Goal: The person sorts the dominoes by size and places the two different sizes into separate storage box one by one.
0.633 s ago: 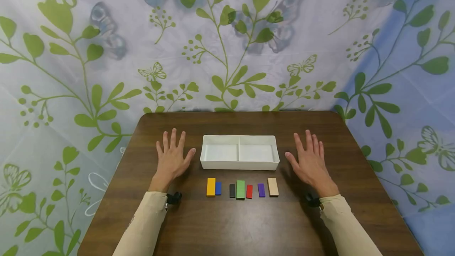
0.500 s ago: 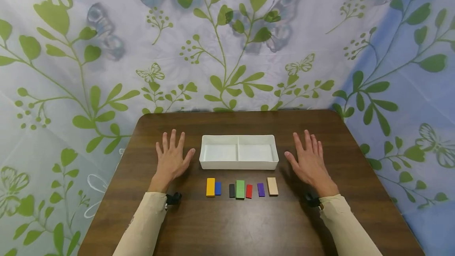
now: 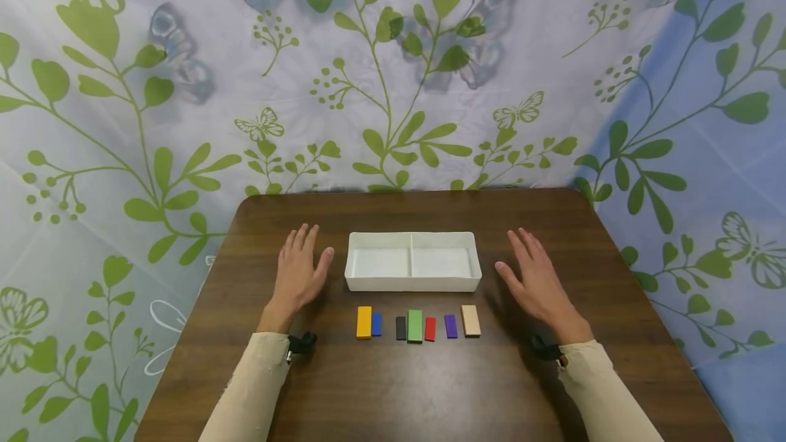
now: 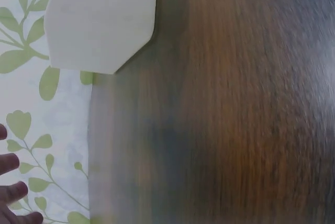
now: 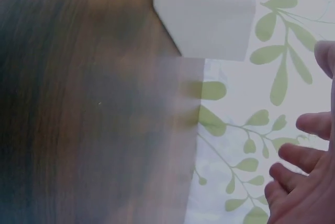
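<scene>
My left hand [image 3: 297, 278] is left of a white two-compartment tray [image 3: 413, 284], its fingers extended and holding nothing. On the tray's other side is my right hand [image 3: 537, 285], also with extended fingers and nothing held. In front of the tray lies a row of small flat blocks: yellow [image 3: 364, 322], blue [image 3: 376, 325], black [image 3: 401, 328], green [image 3: 415, 326], red [image 3: 430, 329], purple [image 3: 451, 326] and beige [image 3: 471, 320]. Yellow and blue sit side by side. Each wrist view shows fingertips and one end of the tray.
The brown wooden table [image 3: 393, 394] has rounded far corners. Behind it hangs a cloth [image 3: 393, 87] printed with leaves and butterflies, reaching down to the table's far edge. Dark straps circle both wrists.
Both hands have shifted slightly, with the fingers drawn closer together and the hands turned a little onto their sides. The tray and blocks stay where they were.
</scene>
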A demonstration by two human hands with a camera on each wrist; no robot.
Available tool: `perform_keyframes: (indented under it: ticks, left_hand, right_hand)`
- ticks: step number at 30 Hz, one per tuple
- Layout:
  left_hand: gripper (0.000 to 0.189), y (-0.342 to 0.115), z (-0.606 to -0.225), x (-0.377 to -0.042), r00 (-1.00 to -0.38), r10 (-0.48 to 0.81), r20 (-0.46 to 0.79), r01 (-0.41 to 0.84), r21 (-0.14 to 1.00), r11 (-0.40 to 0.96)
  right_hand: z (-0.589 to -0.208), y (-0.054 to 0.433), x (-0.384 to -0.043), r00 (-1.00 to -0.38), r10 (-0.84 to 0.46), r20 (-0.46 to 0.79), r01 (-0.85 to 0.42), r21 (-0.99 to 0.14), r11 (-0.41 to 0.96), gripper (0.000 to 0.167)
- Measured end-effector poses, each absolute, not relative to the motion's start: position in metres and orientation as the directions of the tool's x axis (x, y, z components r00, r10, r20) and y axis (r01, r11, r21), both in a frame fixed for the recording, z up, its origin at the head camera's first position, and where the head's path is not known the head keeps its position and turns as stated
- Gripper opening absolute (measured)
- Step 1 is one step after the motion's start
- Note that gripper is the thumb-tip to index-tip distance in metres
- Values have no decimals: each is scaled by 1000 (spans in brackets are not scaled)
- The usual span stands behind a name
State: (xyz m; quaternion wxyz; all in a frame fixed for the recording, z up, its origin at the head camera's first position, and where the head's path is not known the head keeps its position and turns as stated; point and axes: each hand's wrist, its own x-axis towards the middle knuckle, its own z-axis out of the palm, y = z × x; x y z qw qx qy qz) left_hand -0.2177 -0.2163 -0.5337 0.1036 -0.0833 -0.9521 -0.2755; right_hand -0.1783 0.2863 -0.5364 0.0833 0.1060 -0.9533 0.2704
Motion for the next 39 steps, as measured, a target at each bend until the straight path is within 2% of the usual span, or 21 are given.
perform_keyframes:
  ticks: [6, 15, 22, 32, 39]
  left_hand:
    - [65, -213, -533, -220, -948, 53, 314, 257, 656, 710]
    - [54, -203, -535, -225, -929, -29, 369, 299, 795, 528]
    - [49, -191, -544, -230, -930, -67, 362, 300, 850, 434]
    - [44, -173, -559, -239, -909, -88, 407, 356, 869, 343]
    - [47, -167, -570, -241, -947, -34, 319, 291, 900, 323]
  right_hand:
    - [-526, 284, -174, -964, -138, 229, -246, -555, 795, 85]
    - [-518, 277, -170, -952, -152, 267, -282, -564, 776, 92]
    - [-516, 272, -165, -943, -171, 287, -312, -572, 758, 90]
    - [-517, 268, -156, -936, -197, 293, -337, -571, 749, 82]
    - [-524, 267, -149, -934, -229, 273, -349, -572, 742, 77]
